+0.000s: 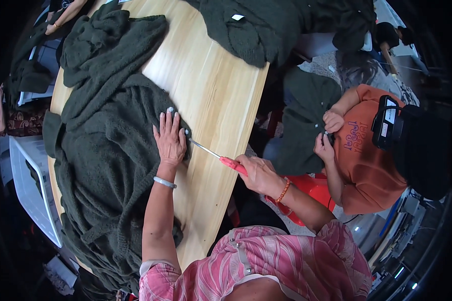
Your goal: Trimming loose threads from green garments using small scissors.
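Observation:
My left hand [171,143] lies flat with its fingers spread on a dark green fleecy garment [105,135]. A round pearly button [170,109] shows at its fingertips, and a second small pale button [187,132] sits at the garment's right edge. My right hand [258,173] is closed around the red handle of a tool with a slim metal shaft [205,148]. Its tip points at the garment's edge beside the second button; I cannot tell whether it touches. The tool's exact kind is unclear.
The garment spreads over the left of a light wooden table [206,90]. More dark green garments [251,30] lie at the far edge. On the right, a co-worker in an orange shirt [369,150] handles a green garment [306,125]. A white-rimmed bin [35,190] stands left of the table.

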`<state>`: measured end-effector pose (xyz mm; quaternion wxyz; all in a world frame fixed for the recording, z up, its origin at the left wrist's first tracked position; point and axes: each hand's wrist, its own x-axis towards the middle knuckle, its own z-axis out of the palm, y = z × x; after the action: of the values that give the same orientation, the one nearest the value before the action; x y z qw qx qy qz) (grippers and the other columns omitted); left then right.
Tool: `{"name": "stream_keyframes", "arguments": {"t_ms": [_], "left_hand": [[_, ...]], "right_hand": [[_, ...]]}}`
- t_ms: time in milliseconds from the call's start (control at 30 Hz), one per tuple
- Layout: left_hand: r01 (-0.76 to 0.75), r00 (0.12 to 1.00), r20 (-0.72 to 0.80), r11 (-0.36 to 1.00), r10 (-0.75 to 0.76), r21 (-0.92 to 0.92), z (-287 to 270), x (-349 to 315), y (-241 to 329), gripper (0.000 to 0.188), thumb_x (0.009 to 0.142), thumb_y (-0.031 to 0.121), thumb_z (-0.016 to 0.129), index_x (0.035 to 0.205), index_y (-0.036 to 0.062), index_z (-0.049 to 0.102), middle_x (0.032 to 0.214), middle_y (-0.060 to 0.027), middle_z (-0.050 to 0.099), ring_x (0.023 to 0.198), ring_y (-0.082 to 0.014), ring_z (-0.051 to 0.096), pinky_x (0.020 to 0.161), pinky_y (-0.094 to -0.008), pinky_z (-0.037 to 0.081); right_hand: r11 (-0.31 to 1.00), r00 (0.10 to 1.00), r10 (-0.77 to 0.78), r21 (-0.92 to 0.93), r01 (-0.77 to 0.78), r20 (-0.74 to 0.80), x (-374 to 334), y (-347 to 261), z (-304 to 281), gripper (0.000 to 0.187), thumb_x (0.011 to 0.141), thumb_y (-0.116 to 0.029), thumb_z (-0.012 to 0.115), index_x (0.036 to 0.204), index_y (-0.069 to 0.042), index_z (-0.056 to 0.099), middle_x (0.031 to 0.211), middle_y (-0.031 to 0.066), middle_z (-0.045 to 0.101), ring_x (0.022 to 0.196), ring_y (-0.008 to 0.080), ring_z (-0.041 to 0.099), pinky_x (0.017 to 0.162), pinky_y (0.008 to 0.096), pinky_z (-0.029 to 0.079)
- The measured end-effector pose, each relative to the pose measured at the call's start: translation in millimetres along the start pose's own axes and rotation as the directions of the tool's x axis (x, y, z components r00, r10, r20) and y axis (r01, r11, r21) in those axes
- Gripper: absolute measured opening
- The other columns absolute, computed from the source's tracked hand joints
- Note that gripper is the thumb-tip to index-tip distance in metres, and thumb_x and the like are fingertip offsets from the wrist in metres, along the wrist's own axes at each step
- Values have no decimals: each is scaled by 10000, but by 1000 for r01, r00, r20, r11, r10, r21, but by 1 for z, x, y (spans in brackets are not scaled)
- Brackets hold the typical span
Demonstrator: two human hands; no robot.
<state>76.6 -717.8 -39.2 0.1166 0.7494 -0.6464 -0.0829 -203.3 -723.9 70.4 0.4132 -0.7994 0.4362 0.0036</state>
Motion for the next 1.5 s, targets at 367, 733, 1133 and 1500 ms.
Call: {"name": "stream_keyframes", "arguments": {"t_ms": [367,733,1133,1500], "left_hand": [[-19,997,79,998,14,65,-2,-1,8,532,936,340,465,1446,213,378,1560,-70,219,1444,-309,157,1101,-624,110],[-25,1000,10,997,24,77,-7,2,4,493,928,337,490,1401,205,436,1531,-84,283,1430,-298,207,1118,-611,53],[-20,997,-70,995,27,101,-1,73,-30,538,946,331,457,1429,109,374,1516,-102,305,1409,-315,249,1145,-492,148],[20,999,-51,990,-13,139,7,73,-22,513,976,282,382,1465,135,325,1540,-58,275,1432,-283,201,1156,-501,87]], "right_hand": [[982,996,-20,-188,4,-84,85,-26,-9,210,889,-203,566,946,-17,488,701,203,628,677,398,632,638,490,491],[990,973,56,-138,-25,224,21,-30,-27,251,889,-233,572,991,-9,525,764,260,619,760,421,628,698,518,473],[998,997,69,-2,-69,47,44,-28,-28,244,905,-216,566,1078,-50,519,774,217,636,744,417,624,690,498,482],[992,966,3,-123,29,258,73,-32,-39,282,880,-243,582,995,12,543,786,245,637,778,430,629,719,504,487]]}}
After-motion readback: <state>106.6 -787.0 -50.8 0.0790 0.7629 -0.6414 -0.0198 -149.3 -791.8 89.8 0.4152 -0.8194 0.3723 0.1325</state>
